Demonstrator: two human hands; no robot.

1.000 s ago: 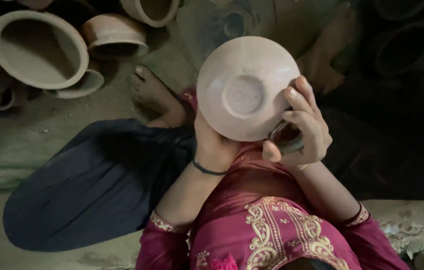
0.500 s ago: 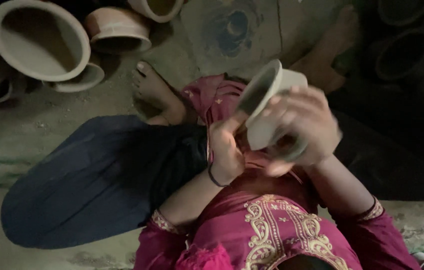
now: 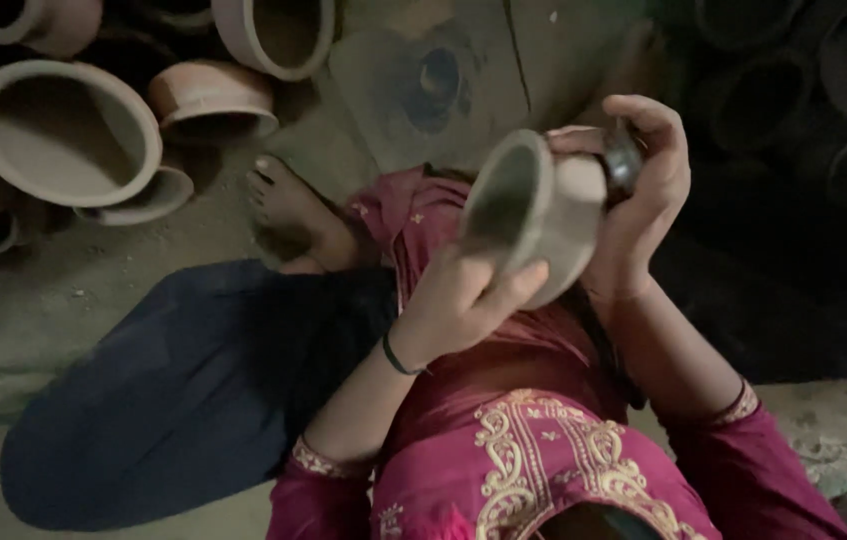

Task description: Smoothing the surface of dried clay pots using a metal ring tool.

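Tilted further since half a second ago, clay bowl (image 3: 533,215) now on edge above the lap, mouth facing left. Clasped by left hand (image 3: 458,300) underneath and right hand (image 3: 643,190), which also pinches a dark tool (image 3: 621,160). Could slip and crack on the ground, given such a light hold on a smooth wall.

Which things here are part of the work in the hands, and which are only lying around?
In use:
- pale unfired clay bowl, tilted on its side
- left hand, under the bowl's rim
- right hand, at the bowl's base
- small dark round tool in the right hand

Lying about:
- large round clay pot on the ground
- smaller reddish clay pot
- dark blue cloth
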